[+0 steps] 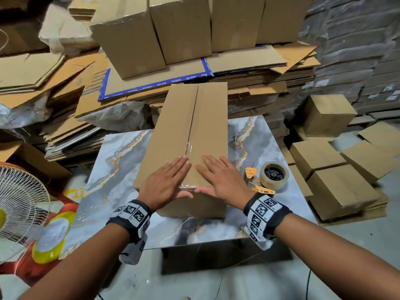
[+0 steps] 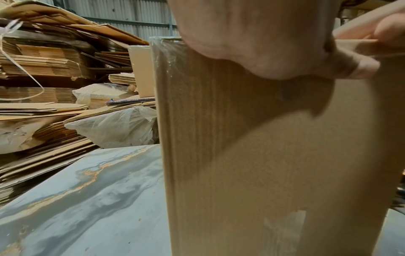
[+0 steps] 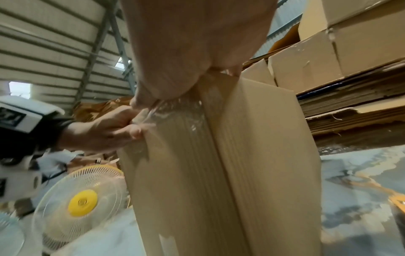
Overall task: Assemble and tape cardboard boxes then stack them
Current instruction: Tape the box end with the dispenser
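A long brown cardboard box [image 1: 186,118] lies on the marble-patterned table [image 1: 116,161], its top flaps meeting in a centre seam. Clear tape [image 1: 187,148] runs along the near part of that seam and over the near edge. My left hand [image 1: 167,180] and right hand [image 1: 218,176] lie flat on the box's near end, fingers straight, either side of the seam, thumbs at the near edge. In the left wrist view the box's side [image 2: 274,155] fills the frame under my palm [image 2: 252,43]. The right wrist view shows the taped seam [image 3: 181,110] and my left hand [image 3: 105,129].
A tape dispenser with a roll [image 1: 273,175] sits on the table right of the box. Assembled boxes [image 1: 184,29] stand on flat cardboard stacks behind. More boxes [image 1: 337,169] lie on the floor at right. A fan [image 1: 19,204] stands at left.
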`<state>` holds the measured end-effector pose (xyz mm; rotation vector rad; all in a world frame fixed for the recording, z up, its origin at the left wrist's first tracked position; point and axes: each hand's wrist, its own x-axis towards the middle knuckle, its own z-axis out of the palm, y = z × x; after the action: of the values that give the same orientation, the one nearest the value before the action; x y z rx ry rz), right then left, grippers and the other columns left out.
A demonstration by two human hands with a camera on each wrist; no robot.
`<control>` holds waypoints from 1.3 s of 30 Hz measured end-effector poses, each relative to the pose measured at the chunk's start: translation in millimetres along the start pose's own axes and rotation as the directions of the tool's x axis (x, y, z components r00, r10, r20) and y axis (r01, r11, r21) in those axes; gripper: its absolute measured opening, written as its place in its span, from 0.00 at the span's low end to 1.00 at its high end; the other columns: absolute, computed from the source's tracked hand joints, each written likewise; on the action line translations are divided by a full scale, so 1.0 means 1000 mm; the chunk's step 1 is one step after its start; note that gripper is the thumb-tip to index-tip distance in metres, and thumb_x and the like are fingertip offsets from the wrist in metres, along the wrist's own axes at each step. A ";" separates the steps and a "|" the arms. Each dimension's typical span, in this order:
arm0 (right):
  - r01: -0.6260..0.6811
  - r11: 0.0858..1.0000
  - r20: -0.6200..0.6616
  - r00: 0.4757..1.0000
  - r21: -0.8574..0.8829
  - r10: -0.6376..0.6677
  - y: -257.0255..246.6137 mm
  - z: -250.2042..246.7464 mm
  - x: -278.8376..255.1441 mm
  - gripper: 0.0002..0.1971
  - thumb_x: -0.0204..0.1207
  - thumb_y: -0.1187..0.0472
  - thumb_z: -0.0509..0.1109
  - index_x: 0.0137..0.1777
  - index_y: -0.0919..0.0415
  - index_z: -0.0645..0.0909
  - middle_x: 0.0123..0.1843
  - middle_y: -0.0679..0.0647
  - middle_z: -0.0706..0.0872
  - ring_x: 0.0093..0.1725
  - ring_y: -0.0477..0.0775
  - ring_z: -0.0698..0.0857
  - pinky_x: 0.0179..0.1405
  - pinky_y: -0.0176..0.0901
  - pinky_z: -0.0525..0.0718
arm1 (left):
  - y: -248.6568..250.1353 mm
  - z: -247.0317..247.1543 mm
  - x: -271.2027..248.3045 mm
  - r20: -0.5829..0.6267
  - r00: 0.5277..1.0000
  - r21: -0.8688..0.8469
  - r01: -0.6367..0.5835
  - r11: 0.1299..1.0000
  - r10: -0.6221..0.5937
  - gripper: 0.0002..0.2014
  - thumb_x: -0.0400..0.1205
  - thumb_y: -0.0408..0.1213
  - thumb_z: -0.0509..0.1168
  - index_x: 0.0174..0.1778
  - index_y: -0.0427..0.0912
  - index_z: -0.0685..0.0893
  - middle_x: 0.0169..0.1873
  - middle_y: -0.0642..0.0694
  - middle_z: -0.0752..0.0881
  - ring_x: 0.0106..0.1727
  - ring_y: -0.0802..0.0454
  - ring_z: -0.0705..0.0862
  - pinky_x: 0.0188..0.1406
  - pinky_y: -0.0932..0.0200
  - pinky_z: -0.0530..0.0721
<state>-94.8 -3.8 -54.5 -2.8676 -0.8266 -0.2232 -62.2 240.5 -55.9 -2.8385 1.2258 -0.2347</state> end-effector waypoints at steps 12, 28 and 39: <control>-0.040 0.997 0.270 0.961 -0.071 0.058 -0.013 -0.017 -0.002 0.45 0.79 0.26 0.33 0.91 0.53 0.47 0.92 0.53 0.46 0.90 0.58 0.44 0.87 0.69 0.44 | -0.026 -0.011 -0.010 0.051 0.990 -0.088 -0.128 0.988 0.133 0.45 0.87 0.71 0.42 0.89 0.38 0.55 0.88 0.41 0.56 0.89 0.47 0.52 0.88 0.46 0.58; -0.133 0.929 0.170 0.965 -0.346 0.202 -0.011 -0.011 -0.032 0.34 0.85 0.38 0.40 0.89 0.48 0.51 0.87 0.67 0.63 0.85 0.73 0.64 0.70 0.90 0.62 | -0.056 0.000 -0.017 0.009 0.983 -0.024 -0.183 0.983 0.183 0.44 0.88 0.69 0.40 0.87 0.34 0.62 0.85 0.34 0.64 0.86 0.38 0.64 0.84 0.41 0.62; -0.136 0.923 0.160 0.966 -0.361 0.205 -0.034 -0.006 -0.005 0.35 0.86 0.40 0.43 0.87 0.61 0.56 0.88 0.65 0.60 0.87 0.67 0.60 0.71 0.90 0.63 | -0.055 -0.001 -0.017 0.022 0.983 -0.017 -0.180 0.984 0.180 0.46 0.87 0.69 0.40 0.84 0.29 0.65 0.83 0.30 0.67 0.84 0.35 0.68 0.82 0.40 0.62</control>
<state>-117.8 21.2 -46.5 -3.3181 -0.6097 -0.0715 -34.4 291.0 -51.2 -2.7118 1.4739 -0.1856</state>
